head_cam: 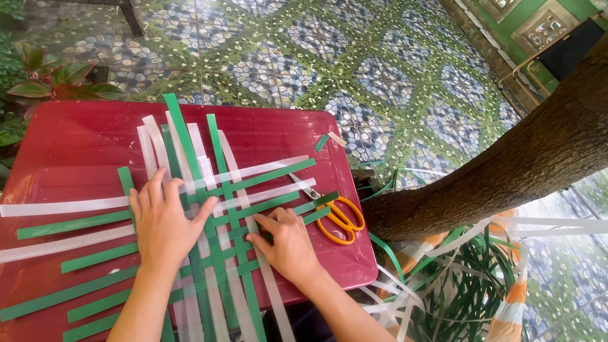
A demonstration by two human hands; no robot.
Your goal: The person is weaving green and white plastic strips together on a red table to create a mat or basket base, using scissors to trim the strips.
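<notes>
Fingers [166, 190] spread flat on woven strips [221, 209] | your right hand [288, 244] pinches one | light, springy, slippery: press at crossings

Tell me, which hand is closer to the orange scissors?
Right. The right hand rests on the woven strips just left of the orange scissors; the left hand lies flat farther left, across the weave.

On the dark red table [76, 136] lie green strips [218, 164] and translucent white strips [63, 206], crossed in a checkered weave. At the table's right edge, scissors [339, 218] have orange handles. Beyond the table, the floor tiles [380, 69] show blue-grey pebbles in green diamonds with white flecks. Right of the table, a brown tree trunk [506, 171]
</notes>
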